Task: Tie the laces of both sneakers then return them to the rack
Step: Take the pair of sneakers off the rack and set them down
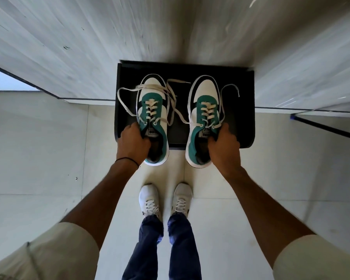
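Head view, looking straight down. Two green-and-white sneakers sit over a black rack [245, 126], one in each hand.

Left sneaker [153, 118]: long axis runs away from the person, toe pointing toward the grey wood-grain wall [69, 37], heel toward the person's feet. The heel end overhangs the rack's near edge, above the pale tiled floor [38, 148]. Left hand [132, 143] is closed on the collar, fingers curled into the shoe opening (a thin black band sits on that wrist).

Right sneaker [203, 120]: same heading, parallel to the left one and well apart from it, heel also past the rack's near edge. Right hand [224, 145] grips its collar on the outer side, fingers tucked into the opening.

Laces [127, 88]: undone on both shoes. Loose ends trail over the rack top on both sides, and one strand crosses the gap between the two shoes.

Whether the soles rest on the rack or are lifted just clear cannot be told from this angle.

Below, the person's own white shoes [150, 201] stand on the floor, toes toward the rack.
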